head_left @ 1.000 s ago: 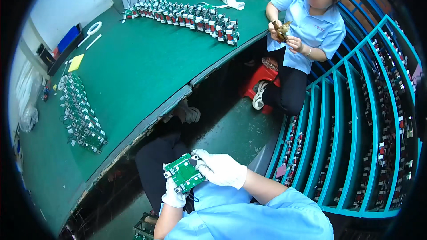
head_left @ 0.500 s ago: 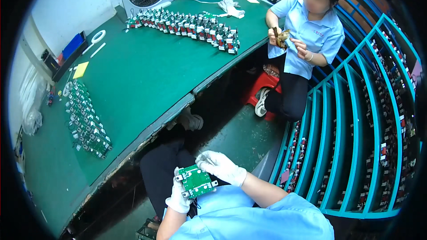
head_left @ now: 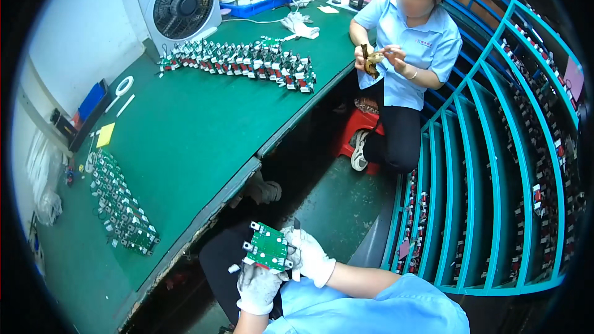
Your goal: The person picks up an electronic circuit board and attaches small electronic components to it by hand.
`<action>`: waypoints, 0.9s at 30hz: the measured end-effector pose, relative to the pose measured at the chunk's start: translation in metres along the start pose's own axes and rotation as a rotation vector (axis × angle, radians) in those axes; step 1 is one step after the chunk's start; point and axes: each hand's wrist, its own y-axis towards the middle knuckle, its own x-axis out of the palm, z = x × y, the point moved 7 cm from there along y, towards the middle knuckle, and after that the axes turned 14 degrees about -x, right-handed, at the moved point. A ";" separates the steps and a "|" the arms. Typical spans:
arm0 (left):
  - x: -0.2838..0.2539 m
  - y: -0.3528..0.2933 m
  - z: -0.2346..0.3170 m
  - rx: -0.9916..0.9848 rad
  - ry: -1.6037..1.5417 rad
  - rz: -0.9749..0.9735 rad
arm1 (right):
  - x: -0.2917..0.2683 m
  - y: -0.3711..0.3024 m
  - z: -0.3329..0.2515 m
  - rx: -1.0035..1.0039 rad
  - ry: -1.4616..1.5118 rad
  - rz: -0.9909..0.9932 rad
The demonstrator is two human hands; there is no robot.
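Low in the middle of the view, my gloved left hand (head_left: 257,287) grips a green circuit board (head_left: 270,246) from below. Metal tabs stick out along the board's sides, and a bit of red shows under its lower edge. On the board's right side my gloved right hand (head_left: 314,258) is closed around a slim, pale tool with a dark tip (head_left: 297,230), held upright against the board's edge. What kind of tool it is I cannot make out. Both gloves are white, and the left one is smudged grey on its fingers.
Rows of board assemblies (head_left: 247,62) stand on the green table (head_left: 185,130); more boards (head_left: 122,204) lie at its left. A fan (head_left: 184,5) is at the back. A seated co-worker (head_left: 411,43) handles a brownish thing. Teal shelving (head_left: 479,120) holds parts at right.
The board has turned and tilted in my left hand, showing its red underside. My right hand has moved down along its right side, bringing the slim tool upright. The view has shifted a little.
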 end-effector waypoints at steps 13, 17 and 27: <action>-0.038 0.004 -0.005 0.115 -0.295 0.297 | 0.010 -0.030 0.008 -0.162 -0.432 -0.028; -0.008 0.008 0.026 -0.015 -0.686 -0.008 | 0.023 -0.030 0.007 -0.102 -0.421 -0.256; -0.005 -0.009 0.027 -0.035 -0.693 -0.059 | 0.021 -0.014 -0.021 -0.348 -0.379 -0.375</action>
